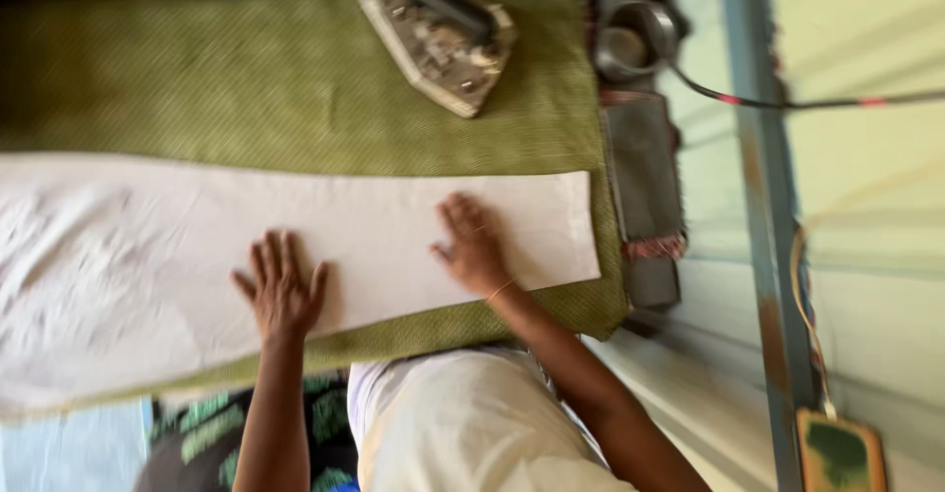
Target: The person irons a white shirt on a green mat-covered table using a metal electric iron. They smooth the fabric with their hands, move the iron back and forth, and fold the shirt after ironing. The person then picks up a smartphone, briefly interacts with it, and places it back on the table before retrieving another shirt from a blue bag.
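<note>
A long white cloth (pixel 295 231) lies flat across a green padded ironing surface (pixel 246 89). My left hand (pixel 281 288) rests palm down on the cloth near its front edge, fingers spread. My right hand (pixel 472 246) presses flat on the cloth further right, fingers apart, a thin bangle at the wrist. Neither hand holds anything. A heavy metal iron (pixel 443 34) sits on the green surface at the back, apart from both hands. The picture is blurred by motion.
A metal bowl (pixel 630 44) stands at the back right beside the green surface. A dark folded cloth (pixel 645 172) lies along the right edge. A black cord (pixel 787 103) runs off to the right over a blue-grey post (pixel 768 207).
</note>
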